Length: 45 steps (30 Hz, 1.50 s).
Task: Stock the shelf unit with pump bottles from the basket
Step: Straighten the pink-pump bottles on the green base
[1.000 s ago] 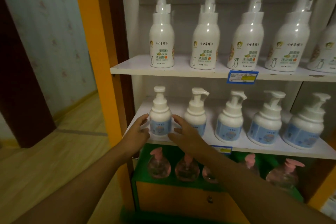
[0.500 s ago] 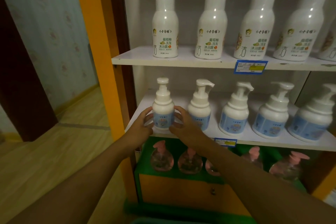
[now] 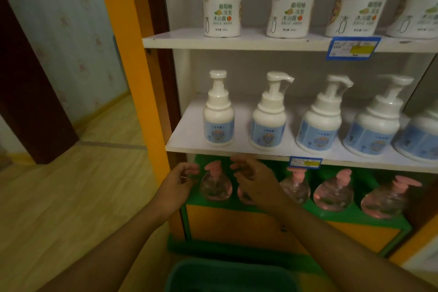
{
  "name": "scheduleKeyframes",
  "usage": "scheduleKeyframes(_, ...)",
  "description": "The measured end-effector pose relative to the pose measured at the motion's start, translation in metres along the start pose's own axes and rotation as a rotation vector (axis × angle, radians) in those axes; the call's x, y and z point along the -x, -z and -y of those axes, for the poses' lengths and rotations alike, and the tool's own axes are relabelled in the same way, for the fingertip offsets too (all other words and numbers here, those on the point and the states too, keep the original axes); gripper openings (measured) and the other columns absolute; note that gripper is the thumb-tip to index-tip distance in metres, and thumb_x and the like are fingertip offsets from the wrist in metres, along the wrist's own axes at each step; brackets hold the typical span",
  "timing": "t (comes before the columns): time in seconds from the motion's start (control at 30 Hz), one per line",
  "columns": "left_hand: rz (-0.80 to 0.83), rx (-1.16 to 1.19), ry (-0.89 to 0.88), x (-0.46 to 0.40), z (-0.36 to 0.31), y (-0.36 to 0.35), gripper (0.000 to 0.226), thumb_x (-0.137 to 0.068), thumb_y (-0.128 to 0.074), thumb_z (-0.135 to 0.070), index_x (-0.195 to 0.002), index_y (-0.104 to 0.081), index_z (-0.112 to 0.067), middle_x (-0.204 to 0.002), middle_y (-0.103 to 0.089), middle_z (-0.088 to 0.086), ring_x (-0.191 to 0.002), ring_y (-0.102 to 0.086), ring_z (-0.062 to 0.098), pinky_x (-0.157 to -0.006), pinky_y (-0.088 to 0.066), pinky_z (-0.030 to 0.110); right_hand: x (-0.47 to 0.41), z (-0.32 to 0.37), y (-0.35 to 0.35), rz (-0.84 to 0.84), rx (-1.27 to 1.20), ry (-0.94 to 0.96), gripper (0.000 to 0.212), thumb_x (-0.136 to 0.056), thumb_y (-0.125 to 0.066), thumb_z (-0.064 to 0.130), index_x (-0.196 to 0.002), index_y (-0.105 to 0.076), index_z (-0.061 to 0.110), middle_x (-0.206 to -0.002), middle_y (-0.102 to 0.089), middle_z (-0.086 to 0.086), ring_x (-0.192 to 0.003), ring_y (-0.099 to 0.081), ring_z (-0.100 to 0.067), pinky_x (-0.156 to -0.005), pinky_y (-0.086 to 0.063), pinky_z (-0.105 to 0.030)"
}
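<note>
Left hand: my left hand (image 3: pixel 177 182) hangs just below the front edge of the middle shelf, fingers loosely curled and apart, holding nothing.
Right hand: my right hand (image 3: pixel 254 181) sits beside it at the same height, fingers spread and slightly bent, also empty; it covers most of one clear bottle behind it.
Middle shelf: the white middle shelf board (image 3: pixel 189 140) of the orange-framed shelf unit (image 3: pixel 132 54) carries a row of short white pump bottles with pale blue labels. The leftmost short white pump bottle (image 3: pixel 218 116) stands upright near the front edge, directly above the gap between my two hands, its nozzle facing me (the others point theirs to the right).
Top shelf: tall white bottles with green and orange label print (image 3: pixel 222 2) stand in a row, their pumps cut off by the frame.
Bottom compartment: round clear bottles with pink pumps (image 3: pixel 215 185) stand on a green ledge (image 3: pixel 350 217); one shows between my hands.
Price tags: a blue and yellow tag (image 3: pixel 353 48) on the upper shelf edge, a smaller one (image 3: pixel 305 162) on the middle edge.
Basket: the rim of the dark green plastic basket (image 3: pixel 227 274) shows at the bottom edge; I cannot tell what is in it.
</note>
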<state>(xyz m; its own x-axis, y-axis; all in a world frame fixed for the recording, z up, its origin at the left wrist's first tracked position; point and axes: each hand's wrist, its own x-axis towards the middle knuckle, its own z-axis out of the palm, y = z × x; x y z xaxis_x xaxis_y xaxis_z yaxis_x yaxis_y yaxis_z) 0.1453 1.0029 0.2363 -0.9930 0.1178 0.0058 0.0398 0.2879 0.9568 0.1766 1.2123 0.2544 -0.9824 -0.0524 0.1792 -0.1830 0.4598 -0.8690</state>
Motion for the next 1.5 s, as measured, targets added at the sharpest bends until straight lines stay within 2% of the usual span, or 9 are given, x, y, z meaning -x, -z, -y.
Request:
scheduleKeyframes(0.17, 0.039, 0.031, 0.085, -0.005, 0.022, -0.012, 0.03, -0.093, -0.049, -0.002, -0.122, -0.051, -0.008, -0.128, -0.053, 0.008, -0.109, -0.057, 0.023, -0.081, -0.056, 0.029, -0.008, -0.031, -0.02, 0.027, 0.042, -0.084, 0.033, -0.088, -0.06, 0.021, -0.119, -0.056, 0.032, -0.107, -0.059, 0.02, -0.105, -0.058, -0.009, -0.088, -0.055, -0.04)
scheduleKeyframes(0.3, 0.136, 0.083, 0.099, -0.005, 0.029, -0.022, 0.037, -0.091, -0.05, 0.003, -0.119, -0.048, -0.021, -0.124, -0.053, -0.001, -0.112, -0.054, 0.017, -0.091, -0.052, 0.028, -0.011, -0.044, -0.036, 0.113, 0.081, -0.137, 0.044, -0.093, -0.056, 0.021, -0.135, -0.044, 0.023, -0.117, -0.055, 0.005, -0.098, -0.053, -0.007, -0.069, -0.041, -0.006)
scheduleKeyframes(0.43, 0.257, 0.091, 0.048, -0.008, 0.031, -0.032, 0.056, -0.089, -0.051, 0.007, -0.127, -0.037, -0.03, -0.115, -0.051, -0.013, -0.099, -0.052, -0.001, -0.073, -0.051, 0.009, -0.011, -0.05, -0.053, 0.189, 0.054, -0.146, 0.041, -0.095, -0.052, 0.015, -0.134, -0.04, 0.022, -0.113, -0.052, 0.008, -0.094, -0.051, 0.004, -0.07, -0.042, -0.001)
scheduleKeyframes(0.6, 0.243, 0.051, 0.062, -0.015, 0.04, -0.039, 0.049, -0.091, -0.047, 0.005, -0.116, -0.04, -0.037, -0.115, -0.054, -0.005, -0.109, -0.055, 0.014, -0.089, -0.051, 0.024, -0.009, -0.059, -0.064, 0.14, -0.024, -0.158, 0.047, -0.094, -0.053, 0.012, -0.138, -0.037, 0.02, -0.125, -0.052, 0.003, -0.112, -0.05, -0.007, -0.078, -0.039, -0.004)
scheduleKeyframes(0.73, 0.232, 0.039, 0.064, -0.014, 0.037, -0.04, 0.055, -0.09, -0.043, 0.012, -0.132, -0.035, -0.022, -0.099, -0.045, -0.022, -0.086, -0.049, -0.004, -0.062, -0.046, 0.001, -0.007, -0.062, -0.062, 0.15, -0.056, -0.147, 0.051, -0.094, -0.053, 0.012, -0.14, -0.035, 0.025, -0.124, -0.05, 0.008, -0.113, -0.048, -0.006, -0.088, -0.043, -0.012)
scheduleKeyframes(0.97, 0.247, -0.063, 0.082, -0.009, 0.039, -0.041, 0.059, -0.087, -0.047, 0.013, -0.119, -0.037, -0.036, -0.102, -0.048, -0.018, -0.086, -0.049, -0.003, -0.06, -0.048, 0.006, -0.001, -0.056, -0.052, 0.148, -0.091, -0.119, 0.051, -0.092, -0.054, 0.007, -0.14, -0.037, 0.014, -0.13, -0.05, 0.002, -0.121, -0.048, -0.012, -0.087, -0.043, -0.012)
scheduleKeyframes(1.13, 0.187, -0.143, 0.171, -0.001, 0.046, -0.04, 0.031, -0.091, -0.047, 0.002, -0.11, -0.057, -0.02, -0.099, -0.061, -0.001, -0.08, -0.052, 0.014, -0.066, -0.043, 0.022, 0.007, -0.062, -0.019, 0.095, 0.037, -0.125, 0.055, -0.092, -0.056, 0.019, -0.142, -0.034, 0.028, -0.133, -0.043, 0.001, -0.12, -0.046, -0.015, -0.097, -0.046, -0.032)
scheduleKeyframes(1.27, 0.264, -0.205, 0.195, 0.005, 0.038, -0.057, 0.03, -0.093, -0.049, -0.008, -0.115, -0.057, -0.027, -0.108, -0.063, 0.019, -0.087, -0.052, 0.023, -0.07, -0.042, 0.029, 0.02, -0.07, 0.003, 0.091, -0.002, -0.151, 0.034, -0.091, -0.056, 0.016, -0.117, -0.054, 0.038, -0.129, -0.055, 0.005, -0.116, -0.054, -0.013, -0.102, -0.045, -0.035)
scheduleKeyframes(1.5, 0.314, -0.18, 0.115, 0.005, 0.006, -0.102, 0.045, -0.09, -0.05, 0.001, -0.13, -0.045, -0.017, -0.105, -0.053, -0.006, -0.085, -0.054, 0.009, -0.07, -0.047, 0.02, 0.04, -0.088, 0.036, 0.045, 0.004, -0.158, 0.041, -0.092, -0.056, 0.011, -0.11, -0.047, 0.047, -0.104, -0.052, 0.024, -0.096, -0.052, 0.005, -0.078, -0.039, -0.009)
